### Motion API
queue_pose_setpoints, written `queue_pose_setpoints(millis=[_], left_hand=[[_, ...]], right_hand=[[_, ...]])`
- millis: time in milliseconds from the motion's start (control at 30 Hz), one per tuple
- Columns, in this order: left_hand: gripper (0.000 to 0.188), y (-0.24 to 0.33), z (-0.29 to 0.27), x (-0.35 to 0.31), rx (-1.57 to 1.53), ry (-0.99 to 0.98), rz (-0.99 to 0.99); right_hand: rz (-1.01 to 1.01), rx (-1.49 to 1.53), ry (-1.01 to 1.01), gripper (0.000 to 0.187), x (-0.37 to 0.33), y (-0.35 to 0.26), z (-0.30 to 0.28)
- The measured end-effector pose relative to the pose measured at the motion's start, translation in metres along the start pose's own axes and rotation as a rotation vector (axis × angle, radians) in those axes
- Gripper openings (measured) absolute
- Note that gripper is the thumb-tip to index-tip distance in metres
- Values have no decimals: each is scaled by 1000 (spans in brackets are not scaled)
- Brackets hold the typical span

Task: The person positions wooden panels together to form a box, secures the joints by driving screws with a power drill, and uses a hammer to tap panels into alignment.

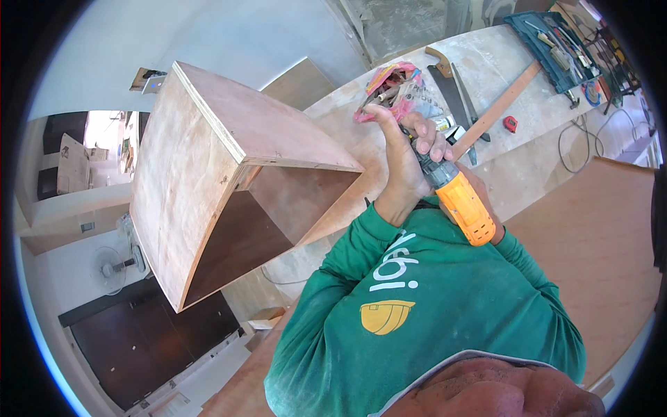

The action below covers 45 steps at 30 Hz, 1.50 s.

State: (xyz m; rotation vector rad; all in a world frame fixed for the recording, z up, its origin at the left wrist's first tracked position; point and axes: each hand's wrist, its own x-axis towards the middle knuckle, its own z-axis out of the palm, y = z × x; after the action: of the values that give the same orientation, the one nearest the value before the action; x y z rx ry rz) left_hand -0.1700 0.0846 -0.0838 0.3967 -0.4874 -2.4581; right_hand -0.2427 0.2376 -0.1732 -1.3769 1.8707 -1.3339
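Note:
An orange and dark grey power drill is held up in front of my green sleeves and shirt. My left hand has its fingers curled over the drill's front end, by the chuck, with the thumb stretched out away from it. Behind the drill's body is my right hand, mostly hidden, closed around what seems to be the handle. Whether a bit sits in the chuck cannot be made out. Just beyond my left hand lies a pink and clear plastic bag with small things inside.
To the left stands a large open-fronted plywood box. On the dusty workbench lie a handsaw, a long wooden strip, a red tape measure and a blue toolbox full of tools. A cable loops at right.

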Motion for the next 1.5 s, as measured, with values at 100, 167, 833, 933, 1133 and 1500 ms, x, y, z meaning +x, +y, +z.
queue_pose_setpoints(millis=[100,167,833,933,1133,1500], left_hand=[[69,1,-7,4,51,-36,-27],[72,4,-5,4,45,-22,-36],[70,5,-12,-6,102,-114,-56],[69,4,-11,-7,94,-131,-54],[69,3,-6,-11,96,-124,-52],[70,5,-7,-10,104,-143,-35]], right_hand=[[34,30,-2,27,4,-14,-4],[60,39,-4,27,5,-18,-6],[50,-128,-45,28,-1,-27,-9],[38,-148,-23,28,-5,-21,-5],[-34,-83,15,27,-7,-24,-7],[-6,4,24,24,-6,-27,-7]])
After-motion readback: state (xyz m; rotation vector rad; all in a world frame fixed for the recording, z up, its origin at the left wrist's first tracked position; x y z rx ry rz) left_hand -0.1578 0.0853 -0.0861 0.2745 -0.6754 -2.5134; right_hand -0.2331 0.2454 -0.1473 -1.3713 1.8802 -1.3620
